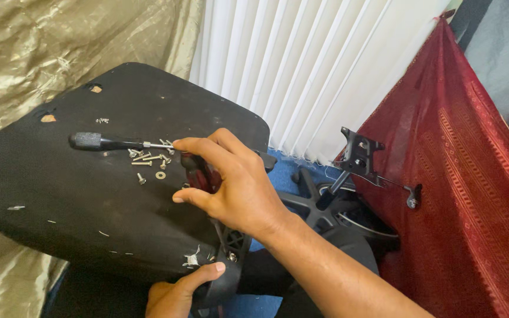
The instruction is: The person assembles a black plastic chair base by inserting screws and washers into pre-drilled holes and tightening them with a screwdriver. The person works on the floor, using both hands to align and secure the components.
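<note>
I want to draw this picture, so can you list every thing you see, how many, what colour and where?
seat: one, black, upside down, left and centre
screwdriver: one, black handle, lying on the seat
screws: a small pile, silver, on the seat by the screwdriver tip
washer: one, silver, just below the screws
armrest: one, black, at the seat's near edge
chair base: one, black, on the floor behind the seat
tilt plate: one, black, on top of the base post
blinds: white, top centre
red cloth: one, right
gold cloth: one, left
right hand: over the seat, by the screws
left hand: bottom, thumb on the armrest
</note>
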